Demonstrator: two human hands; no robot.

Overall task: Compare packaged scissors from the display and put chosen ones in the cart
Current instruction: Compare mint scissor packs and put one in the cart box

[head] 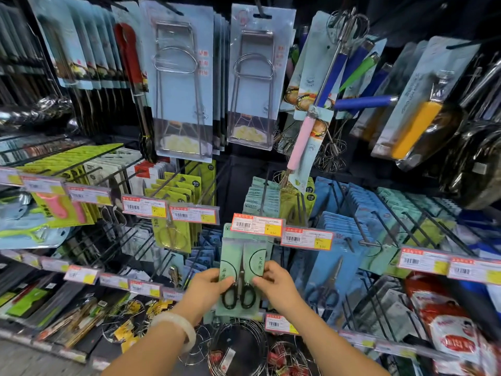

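- Both thumbs press on the front of a green scissors pack [242,270], the other fingers curled behind its card, so each hand pinches an edge about halfway up.
- The left hand [210,284] takes the left edge; a pale bangle [177,331] sits on that wrist. The right hand [273,283] takes the right edge, level with it.
- Inside the pack, black-handled scissors [240,287] point blades up, loops low between the two thumbs.
- The pack is in front of the display, its top tucked under a price tag [257,224]; whether it hangs on its peg [264,192] I cannot tell.
- I'd reckon it light, the card thin and bendy, the plastic front a bit slick; the weight sits low at the handles, so a grip at the sides near the loops should stop it flopping.
- Just to the right hangs a blue scissors pack [329,278], a likely one to compare.
- No cart is in sight.
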